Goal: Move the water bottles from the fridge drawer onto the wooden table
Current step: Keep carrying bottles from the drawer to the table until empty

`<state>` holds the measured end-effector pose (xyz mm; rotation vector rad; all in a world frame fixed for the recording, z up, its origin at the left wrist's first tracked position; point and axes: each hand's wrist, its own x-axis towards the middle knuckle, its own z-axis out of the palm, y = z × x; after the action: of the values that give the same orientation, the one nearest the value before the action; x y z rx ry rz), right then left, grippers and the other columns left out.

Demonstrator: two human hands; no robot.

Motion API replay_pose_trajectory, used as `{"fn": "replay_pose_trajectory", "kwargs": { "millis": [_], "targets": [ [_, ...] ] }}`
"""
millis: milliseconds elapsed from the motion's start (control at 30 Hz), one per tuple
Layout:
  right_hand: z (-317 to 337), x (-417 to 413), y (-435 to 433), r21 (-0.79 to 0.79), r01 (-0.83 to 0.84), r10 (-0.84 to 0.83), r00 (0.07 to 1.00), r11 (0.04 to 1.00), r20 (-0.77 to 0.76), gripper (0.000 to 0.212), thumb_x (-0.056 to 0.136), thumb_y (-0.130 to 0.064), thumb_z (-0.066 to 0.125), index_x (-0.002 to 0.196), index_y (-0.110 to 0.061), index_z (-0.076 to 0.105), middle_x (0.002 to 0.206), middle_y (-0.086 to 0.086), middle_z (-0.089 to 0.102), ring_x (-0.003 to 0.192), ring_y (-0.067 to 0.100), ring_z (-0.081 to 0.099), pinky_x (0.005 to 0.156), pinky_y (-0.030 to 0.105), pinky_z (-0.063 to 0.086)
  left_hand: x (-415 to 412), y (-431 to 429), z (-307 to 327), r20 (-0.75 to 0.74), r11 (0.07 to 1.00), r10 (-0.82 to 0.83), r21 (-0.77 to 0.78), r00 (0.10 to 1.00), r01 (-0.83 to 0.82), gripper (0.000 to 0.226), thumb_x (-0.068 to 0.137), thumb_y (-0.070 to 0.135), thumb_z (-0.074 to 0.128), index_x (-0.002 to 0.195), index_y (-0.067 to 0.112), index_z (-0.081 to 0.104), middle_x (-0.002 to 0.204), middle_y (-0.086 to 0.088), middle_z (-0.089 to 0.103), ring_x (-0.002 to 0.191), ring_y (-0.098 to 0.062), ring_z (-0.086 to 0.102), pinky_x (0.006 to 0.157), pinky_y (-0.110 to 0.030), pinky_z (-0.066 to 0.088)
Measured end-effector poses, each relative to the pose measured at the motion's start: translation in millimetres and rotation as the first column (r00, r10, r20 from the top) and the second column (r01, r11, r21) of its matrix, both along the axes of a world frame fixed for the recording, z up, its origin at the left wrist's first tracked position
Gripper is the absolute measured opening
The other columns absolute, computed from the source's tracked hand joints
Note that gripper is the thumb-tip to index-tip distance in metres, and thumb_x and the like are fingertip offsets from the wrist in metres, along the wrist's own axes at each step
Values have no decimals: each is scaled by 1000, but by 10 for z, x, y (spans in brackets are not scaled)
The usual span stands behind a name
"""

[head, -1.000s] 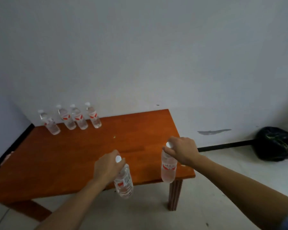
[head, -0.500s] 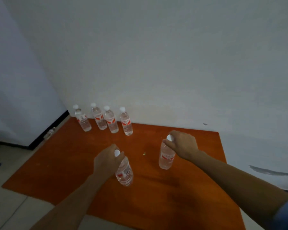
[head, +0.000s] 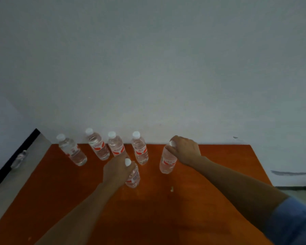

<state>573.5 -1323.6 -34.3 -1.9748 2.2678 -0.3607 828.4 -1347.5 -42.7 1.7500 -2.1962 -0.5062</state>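
Several clear water bottles with white caps and red labels stand in a row (head: 140,150) along the far edge of the wooden table (head: 219,174), by the wall. My left hand (head: 116,171) grips the neck of another water bottle (head: 133,177), held upright just in front of that row. My right hand (head: 185,150) grips the top of a second water bottle (head: 167,161) to the right of the row, close to the table's far edge. Whether either held bottle touches the tabletop I cannot tell.
A white wall rises right behind the table. A small pale crumb (head: 171,188) lies on the tabletop in front of the right bottle. Grey floor and a dark baseboard (head: 12,161) run along the table's left side.
Both hands have carried their bottles farther over the table toward the row at the wall. The view has closed in on the table.
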Motion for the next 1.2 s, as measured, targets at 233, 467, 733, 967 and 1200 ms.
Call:
{"fn": "replay_pose_trajectory", "kwargs": {
  "millis": [233, 467, 733, 967, 1200],
  "targets": [
    [-184, 280, -570, 61, 54, -54, 999, 997, -8, 43, 95, -51, 47, 124, -20, 53, 115, 5, 63, 101, 24, 61, 81, 37, 51, 151, -597, -216, -22, 998, -33, 43, 999, 34, 20, 90, 44, 57, 91, 25, 51, 85, 10, 59, 80, -12, 58, 71, -30, 46],
    [-248, 336, -745, 69, 102, -105, 994, 992, 42, 43, 95, -50, 49, 125, -20, 53, 114, 5, 60, 100, 25, 60, 79, 35, 48, 120, -806, -293, -84, 998, -64, 0, 994, 64, 21, 87, 43, 62, 84, 24, 52, 78, 8, 61, 72, -13, 60, 61, -28, 42],
    [-206, 183, -379, 102, 140, -151, 981, 985, 119, 53, 92, -50, 54, 138, -23, 43, 125, 4, 59, 103, 23, 62, 83, 37, 53, -110, -665, -39, 214, 921, -205, -287, 955, 263, 25, 92, 40, 54, 96, 16, 63, 95, 0, 60, 91, -19, 57, 84, -36, 43],
    [-22, -411, 1090, 98, 268, -269, 963, 958, -8, 46, 96, -46, 49, 134, -21, 48, 127, 3, 54, 103, 25, 60, 81, 38, 51, -971, 122, 286, 139, 854, -479, -155, 867, 497, 19, 92, 37, 52, 96, 20, 60, 89, -1, 68, 77, -20, 64, 68, -32, 53],
    [154, -914, 3655, 71, 581, -577, 814, 811, -71, 44, 96, -44, 48, 134, -21, 50, 126, 4, 55, 107, 24, 58, 84, 37, 50, -2041, 1877, 185, 295, 565, -784, -23, 546, 825, 22, 94, 40, 50, 101, 21, 59, 85, 5, 58, 76, -14, 55, 57, -26, 36]
  ]
}}
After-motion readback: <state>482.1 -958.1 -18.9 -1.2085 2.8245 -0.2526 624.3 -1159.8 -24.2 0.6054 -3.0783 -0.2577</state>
